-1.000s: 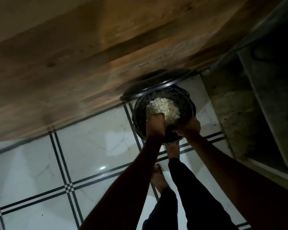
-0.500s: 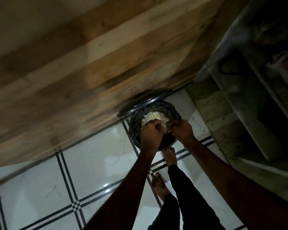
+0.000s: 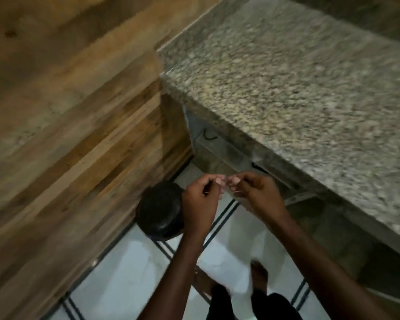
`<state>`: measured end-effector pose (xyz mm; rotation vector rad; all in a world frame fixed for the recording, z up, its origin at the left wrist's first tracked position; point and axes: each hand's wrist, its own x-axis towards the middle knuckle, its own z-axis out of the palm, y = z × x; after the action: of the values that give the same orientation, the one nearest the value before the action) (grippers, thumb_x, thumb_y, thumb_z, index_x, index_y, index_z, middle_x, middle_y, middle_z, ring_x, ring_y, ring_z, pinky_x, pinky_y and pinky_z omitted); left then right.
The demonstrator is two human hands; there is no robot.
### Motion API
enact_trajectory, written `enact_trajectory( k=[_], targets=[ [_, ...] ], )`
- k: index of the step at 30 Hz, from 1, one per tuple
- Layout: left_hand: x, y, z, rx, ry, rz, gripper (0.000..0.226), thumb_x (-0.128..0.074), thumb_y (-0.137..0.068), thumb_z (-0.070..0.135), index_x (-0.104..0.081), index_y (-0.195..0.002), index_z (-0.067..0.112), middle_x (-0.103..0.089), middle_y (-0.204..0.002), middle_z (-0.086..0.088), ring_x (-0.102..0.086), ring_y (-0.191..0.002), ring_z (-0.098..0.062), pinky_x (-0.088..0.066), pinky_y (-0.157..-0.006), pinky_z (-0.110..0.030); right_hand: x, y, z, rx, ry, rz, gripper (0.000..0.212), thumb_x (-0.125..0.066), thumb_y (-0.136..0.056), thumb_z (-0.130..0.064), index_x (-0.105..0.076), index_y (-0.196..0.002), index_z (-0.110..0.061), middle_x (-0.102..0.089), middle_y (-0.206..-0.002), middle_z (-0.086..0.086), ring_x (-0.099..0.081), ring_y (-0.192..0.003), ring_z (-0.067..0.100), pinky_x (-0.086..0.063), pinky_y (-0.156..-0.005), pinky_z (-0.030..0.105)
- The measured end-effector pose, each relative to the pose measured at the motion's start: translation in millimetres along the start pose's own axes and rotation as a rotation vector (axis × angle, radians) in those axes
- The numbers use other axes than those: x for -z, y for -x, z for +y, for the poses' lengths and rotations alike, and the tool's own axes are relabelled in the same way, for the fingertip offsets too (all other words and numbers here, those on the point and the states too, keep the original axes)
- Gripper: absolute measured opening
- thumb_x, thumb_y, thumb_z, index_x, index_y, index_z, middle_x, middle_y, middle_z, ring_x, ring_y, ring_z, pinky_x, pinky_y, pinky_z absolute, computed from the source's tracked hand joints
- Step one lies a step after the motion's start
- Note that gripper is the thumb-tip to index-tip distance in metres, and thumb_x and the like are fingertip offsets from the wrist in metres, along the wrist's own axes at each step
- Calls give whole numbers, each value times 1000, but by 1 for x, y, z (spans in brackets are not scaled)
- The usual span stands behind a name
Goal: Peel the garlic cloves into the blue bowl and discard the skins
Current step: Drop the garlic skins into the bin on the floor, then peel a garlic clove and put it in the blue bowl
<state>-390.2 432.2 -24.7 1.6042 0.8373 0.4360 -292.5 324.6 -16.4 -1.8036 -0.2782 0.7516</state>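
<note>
A round black bin [image 3: 158, 210] stands on the floor against the wood panel, and its top looks dark, with no skins showing. My left hand [image 3: 201, 197] is raised just right of the bin, fingers curled with the tips bunched against the thumb. Close beside it, my right hand [image 3: 256, 192] is curled the same way, and the fingertips of both hands nearly meet. I see nothing held in either hand, though the picture is blurred. Neither the blue bowl nor any garlic is in view.
A speckled granite counter [image 3: 286, 100] juts out at the right, with dark open space under it. A wood-grain panel [image 3: 79, 135] fills the left. White floor tiles with dark lines [image 3: 125, 273] lie below, and my bare feet [image 3: 259, 273] stand on them.
Both hands have come up out of the bin of pale skins and now meet above the floor. The view has swung up to the counter, and the skins no longer show.
</note>
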Motion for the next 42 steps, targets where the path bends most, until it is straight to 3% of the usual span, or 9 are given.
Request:
enact_trajectory(
  k=[5,9,19,23,26,29,31,37,42],
  targets=[
    [-104,44,64,-108,55,-223,20,-62,-96,22,-74,-91,37,-75,-79,4,-72,-75,-14,-58,-68,-30,136,62,-11,116,95,219,16,-62,-98,-21,-76,-93,-18,-76,-82,1,-73,-76,20,-59,-72,40],
    [-204,87,99,-116,92,-391,17,-61,-99,13,-76,-96,19,-76,-83,-2,-72,-77,-16,-57,-69,-28,252,107,9,119,32,390,16,-62,-97,-19,-76,-90,-17,-77,-82,0,-74,-78,18,-60,-78,47],
    [-448,171,124,-74,-69,-634,16,-62,-97,12,-78,-94,16,-76,-85,-1,-72,-79,-16,-61,-74,-38,478,168,105,-10,45,660,20,-59,-93,-24,-75,-80,-25,-74,-74,-4,-71,-68,14,-60,-71,47],
    [-511,170,110,-282,-321,-688,19,-66,-93,15,-75,-109,18,-73,-106,7,-66,-96,-2,-52,-87,-20,528,162,138,-98,187,712,15,-65,-91,-28,-73,-79,-25,-72,-70,-5,-69,-64,13,-60,-65,42],
    [-548,161,100,-503,-572,-747,36,-64,-90,19,-66,-125,10,-65,-119,-7,-59,-109,-19,-43,-96,-19,555,143,155,-143,255,779,8,-64,-89,-25,-72,-88,-25,-72,-77,-7,-71,-71,14,-60,-67,36],
    [-569,151,94,-754,-900,-753,46,-60,-88,26,-58,-132,12,-56,-124,-10,-49,-113,-30,-42,-96,-42,575,115,161,-184,360,822,8,-66,-88,-26,-70,-94,-24,-73,-82,0,-70,-79,23,-56,-71,35],
    [-573,149,96,-829,-970,-724,42,-61,-90,24,-57,-131,15,-54,-123,-7,-47,-110,-29,-43,-91,-44,585,98,156,-171,426,829,11,-66,-88,-25,-69,-98,-20,-73,-85,5,-69,-82,27,-55,-71,37],
    [-567,129,99,-800,-793,-738,34,-56,-90,13,-66,-122,11,-61,-113,-9,-52,-104,-30,-47,-87,-43,597,55,142,-136,573,747,5,-67,-84,-20,-64,-86,-16,-66,-81,6,-64,-79,29,-50,-64,36],
    [-547,102,104,-713,-640,-629,28,-53,-91,16,-70,-113,14,-67,-106,-5,-61,-101,-26,-51,-85,-37,604,37,129,-126,477,780,12,-62,-82,-11,-62,-72,-18,-62,-66,-2,-61,-64,20,-44,-55,31]
  ],
)
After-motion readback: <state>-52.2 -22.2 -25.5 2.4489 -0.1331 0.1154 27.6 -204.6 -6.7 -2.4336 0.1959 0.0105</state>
